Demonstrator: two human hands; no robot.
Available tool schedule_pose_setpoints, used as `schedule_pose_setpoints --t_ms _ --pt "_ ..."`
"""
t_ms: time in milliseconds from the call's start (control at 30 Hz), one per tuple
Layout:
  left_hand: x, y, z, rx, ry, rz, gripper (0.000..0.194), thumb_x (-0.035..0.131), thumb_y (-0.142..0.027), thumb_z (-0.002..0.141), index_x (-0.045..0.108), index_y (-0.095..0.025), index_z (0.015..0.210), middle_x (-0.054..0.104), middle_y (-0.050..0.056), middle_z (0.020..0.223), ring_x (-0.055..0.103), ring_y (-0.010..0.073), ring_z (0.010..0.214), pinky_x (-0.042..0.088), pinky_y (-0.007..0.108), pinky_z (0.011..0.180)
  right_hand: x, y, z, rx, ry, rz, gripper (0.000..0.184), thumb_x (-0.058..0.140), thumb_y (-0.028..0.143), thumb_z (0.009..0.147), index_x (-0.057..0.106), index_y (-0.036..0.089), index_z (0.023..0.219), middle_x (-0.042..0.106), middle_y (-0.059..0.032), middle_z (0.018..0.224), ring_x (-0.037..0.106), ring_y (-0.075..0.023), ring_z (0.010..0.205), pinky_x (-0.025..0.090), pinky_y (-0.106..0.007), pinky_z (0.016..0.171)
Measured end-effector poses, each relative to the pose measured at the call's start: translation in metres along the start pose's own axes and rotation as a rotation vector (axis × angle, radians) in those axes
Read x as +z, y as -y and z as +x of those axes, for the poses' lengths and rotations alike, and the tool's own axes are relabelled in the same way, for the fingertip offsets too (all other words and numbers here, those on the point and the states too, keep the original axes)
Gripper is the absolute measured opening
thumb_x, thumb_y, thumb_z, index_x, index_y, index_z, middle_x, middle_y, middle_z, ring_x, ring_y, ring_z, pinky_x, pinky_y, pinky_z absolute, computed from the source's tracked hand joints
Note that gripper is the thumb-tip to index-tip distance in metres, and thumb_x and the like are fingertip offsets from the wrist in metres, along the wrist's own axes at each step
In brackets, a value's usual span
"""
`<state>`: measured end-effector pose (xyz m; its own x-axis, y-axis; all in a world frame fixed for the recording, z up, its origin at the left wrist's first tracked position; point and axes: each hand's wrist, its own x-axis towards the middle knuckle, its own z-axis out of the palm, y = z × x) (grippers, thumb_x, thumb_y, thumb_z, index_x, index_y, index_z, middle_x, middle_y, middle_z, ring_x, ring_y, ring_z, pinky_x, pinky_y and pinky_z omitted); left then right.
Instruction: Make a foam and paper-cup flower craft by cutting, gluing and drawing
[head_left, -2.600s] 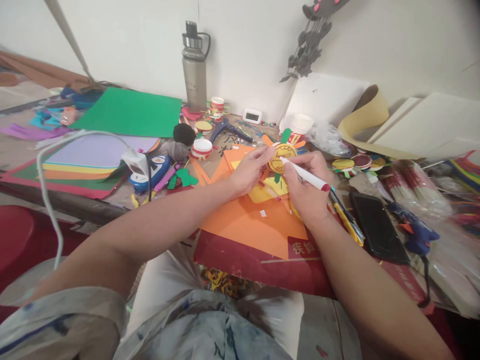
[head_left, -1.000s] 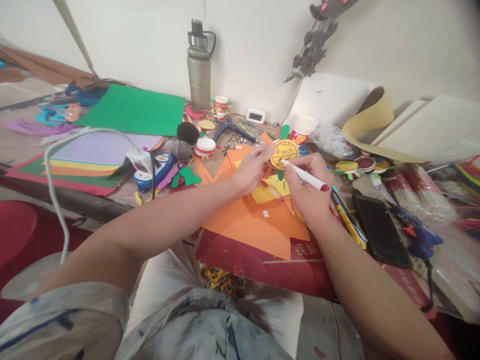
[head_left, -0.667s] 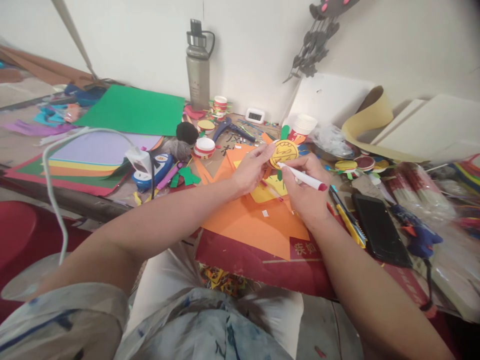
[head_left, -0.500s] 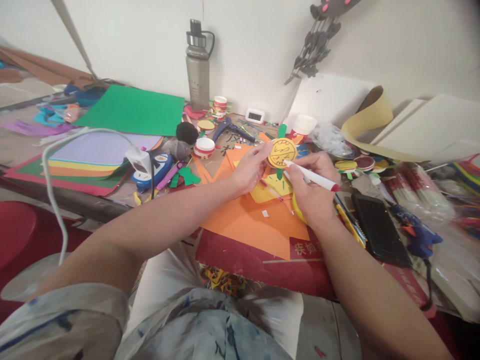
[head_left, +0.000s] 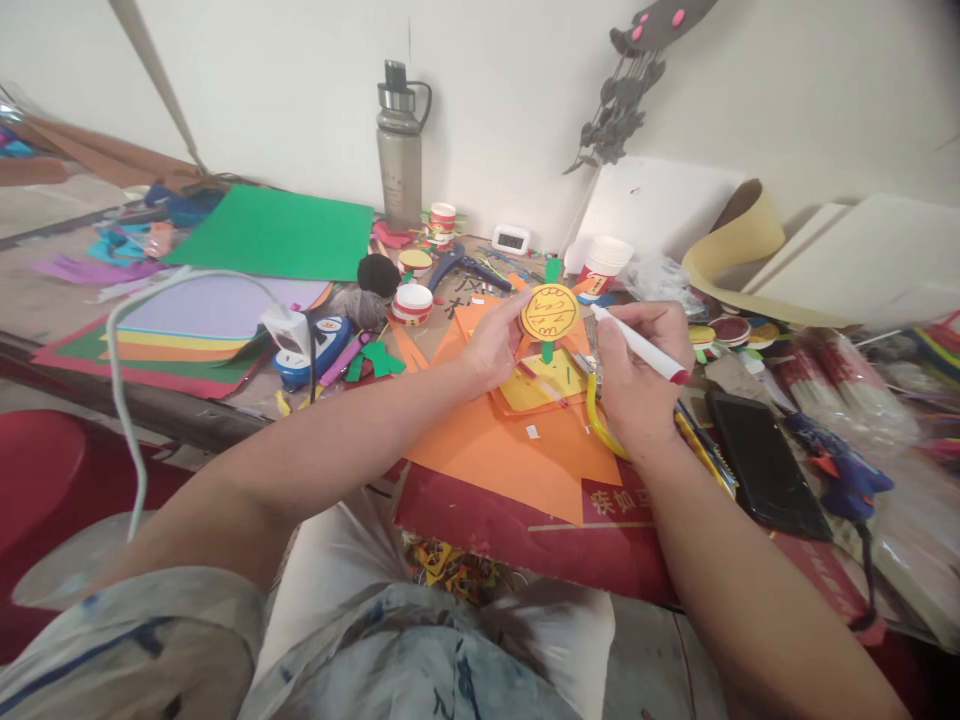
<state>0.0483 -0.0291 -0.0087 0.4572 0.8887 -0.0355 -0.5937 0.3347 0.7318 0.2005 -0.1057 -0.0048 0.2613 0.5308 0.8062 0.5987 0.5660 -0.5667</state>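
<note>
My left hand (head_left: pixel 496 347) pinches a round yellow paper craft (head_left: pixel 550 311) with dark pen lines and small green and orange tabs, held up above the orange paper sheets (head_left: pixel 510 445). A white marker with a red end (head_left: pixel 641 343) is gripped in my right hand (head_left: pixel 637 375), with its tip just right of the yellow disc and apart from it. A yellow loop, perhaps a scissors handle (head_left: pixel 598 425), shows below my right hand.
A black phone (head_left: pixel 759 460) and a blue glue gun (head_left: pixel 844 470) lie to the right. A steel bottle (head_left: pixel 399 150), paper cups (head_left: pixel 602 262), tape rolls (head_left: pixel 411 300), green paper (head_left: pixel 277 232) and stacked coloured sheets (head_left: pixel 172 335) crowd the table. A white cable (head_left: pixel 124 385) loops at left.
The marker tip was on the yellow disc; now my right hand has drawn it away to the right. My left hand has lifted the disc slightly up and left.
</note>
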Motion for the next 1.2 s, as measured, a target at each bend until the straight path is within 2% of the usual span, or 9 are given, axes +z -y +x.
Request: schedule_pose_setpoints --t_ms 133,267,533,700,833,967,1067,1200 --pt "0.001 -0.003 -0.002 -0.008 -0.027 0.008 0.039 0.063 -0.043 0.105 0.073 -0.018 0.134 0.084 0.011 0.117 0.08 0.0241 0.11 0.068 0.034 0.093 0.001 -0.007 0.0 0.006 0.035 -0.014 0.02 0.066 0.044 0.104 0.065 0.025 0.107 0.071 -0.0025 0.096 0.068 -0.0197 0.084 0.055 -0.038 0.078" --pt "0.006 -0.007 -0.008 -0.005 -0.024 -0.004 0.038 0.057 -0.039 0.109 0.071 -0.018 0.137 0.084 0.011 0.121 0.079 0.024 0.116 0.068 0.036 0.099 0.004 -0.009 0.0 0.031 0.068 0.014 0.022 0.067 0.046 0.103 0.067 0.025 0.112 0.073 -0.0031 0.102 0.07 -0.0208 0.091 0.056 -0.039 0.084" --pt "0.01 -0.008 -0.009 -0.029 -0.013 -0.011 0.041 0.045 -0.038 0.113 0.073 -0.012 0.13 0.084 0.014 0.121 0.081 0.0229 0.109 0.067 0.036 0.099 0.009 -0.003 0.0 0.127 0.104 0.098 0.02 0.069 0.044 0.1 0.069 0.025 0.105 0.074 -0.0013 0.093 0.068 -0.019 0.082 0.055 -0.036 0.078" --pt "0.002 -0.015 -0.001 -0.014 -0.003 0.01 0.035 0.053 -0.036 0.109 0.075 -0.015 0.126 0.085 0.011 0.113 0.081 0.0224 0.099 0.068 0.035 0.092 0.009 -0.01 0.001 0.129 0.036 0.1 0.021 0.069 0.042 0.098 0.068 0.025 0.109 0.074 -0.0026 0.101 0.069 -0.0195 0.09 0.056 -0.036 0.084" --pt "-0.008 -0.03 0.01 0.042 -0.076 0.006 0.033 0.052 -0.038 0.109 0.076 -0.016 0.112 0.085 0.01 0.109 0.08 0.0229 0.098 0.068 0.034 0.088 0.009 -0.015 0.001 0.119 0.089 0.095 0.025 0.066 0.038 0.097 0.067 0.024 0.117 0.074 -0.0048 0.11 0.07 -0.0208 0.097 0.056 -0.038 0.091" --pt "-0.018 -0.043 0.019 0.094 -0.152 0.015 0.025 0.06 -0.036 0.104 0.076 -0.018 0.107 0.084 0.01 0.106 0.08 0.0253 0.102 0.066 0.037 0.09 0.008 -0.017 0.002 0.082 0.138 0.028 0.028 0.06 0.035 0.099 0.067 0.023 0.123 0.075 -0.008 0.117 0.07 -0.0245 0.108 0.055 -0.045 0.101" --pt "-0.025 -0.05 0.023 0.135 -0.167 0.033 0.021 0.067 -0.037 0.1 0.076 -0.019 0.104 0.084 0.009 0.102 0.078 0.0255 0.106 0.065 0.038 0.094 0.008 -0.017 0.004 0.008 0.271 -0.053 0.028 0.056 0.034 0.102 0.07 0.024 0.124 0.075 -0.0113 0.123 0.069 -0.0288 0.117 0.053 -0.05 0.107" --pt "-0.031 -0.055 0.026 0.171 -0.17 0.082 0.021 0.074 -0.041 0.099 0.075 -0.021 0.103 0.082 0.007 0.099 0.075 0.0223 0.103 0.061 0.034 0.09 0.011 -0.016 0.002 -0.03 0.644 -0.351 0.034 0.054 0.025 0.103 0.077 0.023 0.127 0.075 -0.0158 0.122 0.064 -0.0346 0.119 0.047 -0.054 0.111"
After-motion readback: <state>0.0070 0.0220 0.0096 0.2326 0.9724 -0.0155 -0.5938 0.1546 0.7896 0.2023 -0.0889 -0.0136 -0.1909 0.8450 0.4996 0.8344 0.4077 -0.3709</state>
